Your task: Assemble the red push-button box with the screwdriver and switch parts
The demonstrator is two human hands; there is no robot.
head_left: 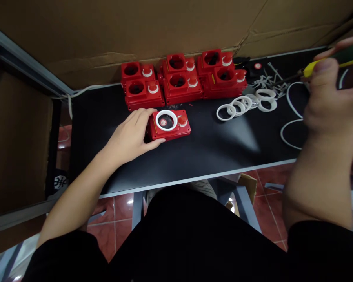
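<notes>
Near the middle of the black worktop [208, 149], a red box [179, 130] is lying with its face up, well in front of a row of similar ones. It is grasped at its left end by the left hand [135, 131], with the thumb laid along the near side and the fingers bent over the far corner. On its face, a white ring [175, 120] is seated around a dark round opening, and an orange-red knob [182, 120] can be seen to its right.

Off to the right, a tool with a yellow-and-green handle [308, 69] is gripped in the raised right hand [329, 94]; its dark shaft is pointed left, towards a heap of pale metal screws [263, 83]. Whether the tip is touching them cannot be told.

Behind the held box, at least six more red boxes [184, 96] are ranged in three pairs along a cardboard wall [164, 27]. Between these and the right hand, loose white rings [265, 90] are clustered, some overlapping, just in front of the screws.
</notes>
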